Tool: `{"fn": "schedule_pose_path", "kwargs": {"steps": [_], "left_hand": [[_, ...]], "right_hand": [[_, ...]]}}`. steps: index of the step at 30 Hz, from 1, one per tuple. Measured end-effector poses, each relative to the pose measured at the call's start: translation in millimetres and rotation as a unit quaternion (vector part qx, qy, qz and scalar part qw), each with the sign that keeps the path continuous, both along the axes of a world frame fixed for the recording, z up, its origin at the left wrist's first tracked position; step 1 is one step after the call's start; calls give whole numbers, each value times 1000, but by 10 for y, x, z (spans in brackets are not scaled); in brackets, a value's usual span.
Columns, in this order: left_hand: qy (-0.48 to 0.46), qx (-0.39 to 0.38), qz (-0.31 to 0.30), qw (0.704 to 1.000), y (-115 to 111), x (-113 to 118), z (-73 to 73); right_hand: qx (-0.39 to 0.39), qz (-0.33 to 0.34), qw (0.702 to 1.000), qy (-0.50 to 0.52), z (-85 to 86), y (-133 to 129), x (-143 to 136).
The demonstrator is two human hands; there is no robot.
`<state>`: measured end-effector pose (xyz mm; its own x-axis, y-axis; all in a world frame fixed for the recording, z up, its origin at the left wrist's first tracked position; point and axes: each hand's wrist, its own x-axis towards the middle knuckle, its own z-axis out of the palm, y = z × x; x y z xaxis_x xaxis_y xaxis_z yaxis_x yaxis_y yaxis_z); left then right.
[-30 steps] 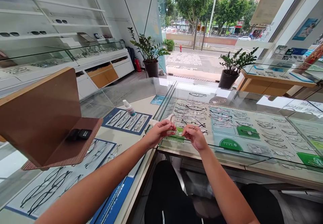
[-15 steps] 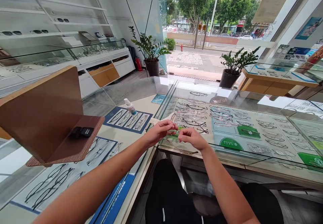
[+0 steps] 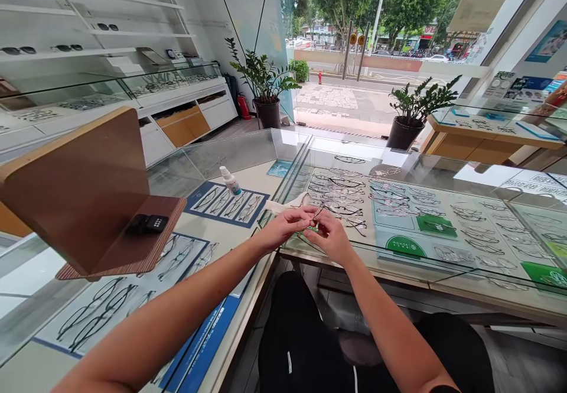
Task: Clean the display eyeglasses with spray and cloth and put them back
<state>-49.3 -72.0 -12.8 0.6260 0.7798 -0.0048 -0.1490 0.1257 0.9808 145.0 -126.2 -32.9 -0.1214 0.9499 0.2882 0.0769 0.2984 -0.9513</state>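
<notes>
Over the near corner of the glass display counter, my left hand (image 3: 286, 227) and my right hand (image 3: 330, 239) meet with fingertips almost touching. Between them is a thin-framed pair of eyeglasses (image 3: 317, 213), mostly hidden by the fingers. The left fingers pinch its left part, and my right thumb and fingers close on the side nearer to them. A white cloth (image 3: 279, 206) lies on the counter just beyond my left hand. Farther left stands a white spray bottle (image 3: 230, 181).
Rows of eyeglasses (image 3: 348, 198) lie inside the glass counter (image 3: 407, 171). On the left counter, a brown wooden stand (image 3: 84, 198) carries a small black device (image 3: 148, 224). Potted plants (image 3: 268, 109) flank the glass doorway. My knees are below the counter edge.
My right hand has moved left and up to the eyeglasses, closing the gap between the hands. The temple arm that stretched toward the lower right no longer shows there.
</notes>
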Motion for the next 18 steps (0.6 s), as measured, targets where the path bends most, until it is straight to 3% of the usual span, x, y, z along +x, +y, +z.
{"fn": "schedule_pose_path", "kwargs": {"steps": [4,7,13,18], "left_hand": [[22,26,-8,999,-85,58,51],[36,49,-14,998,-236,154,133],[14,149,-42,988,-623,311,318],[94,296,-70,948,-840,292,439]], "right_hand": [[105,-73,989,-78,-35,-203,-86],[122,-118,982,-79,-41,-427,-110],[65,-182,980,-43,39,-826,-31],[-17,-190,982,15,158,-1018,72]]}}
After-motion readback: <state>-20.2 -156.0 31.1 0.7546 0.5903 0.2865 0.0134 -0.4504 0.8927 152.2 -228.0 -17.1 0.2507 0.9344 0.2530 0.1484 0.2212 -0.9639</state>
